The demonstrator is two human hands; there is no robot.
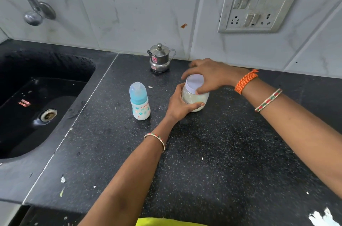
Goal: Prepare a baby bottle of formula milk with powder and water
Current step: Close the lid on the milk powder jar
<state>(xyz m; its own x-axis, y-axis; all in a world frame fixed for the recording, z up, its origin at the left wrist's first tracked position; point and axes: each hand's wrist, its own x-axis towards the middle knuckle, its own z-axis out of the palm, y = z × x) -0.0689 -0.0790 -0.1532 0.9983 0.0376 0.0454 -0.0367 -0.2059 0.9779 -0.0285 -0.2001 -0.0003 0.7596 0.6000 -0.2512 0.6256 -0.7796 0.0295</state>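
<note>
The left hand (180, 107) hugs the side of the powder jar (195, 96). The right hand (209, 75) grips its white lid (194, 82) from above. The baby bottle (139, 101) stands just left of them.

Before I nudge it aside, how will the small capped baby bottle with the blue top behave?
The small capped baby bottle looks like light plastic and seems empty, so it should slide easily on the speckled black countertop. It stands upright, taller than its base, so a push near the cap may tip it. Its round body would probably roll afterwards.

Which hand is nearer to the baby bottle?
Left. The left hand grips the powder jar just right of the baby bottle; the right hand is on the jar's lid, farther away.
</note>
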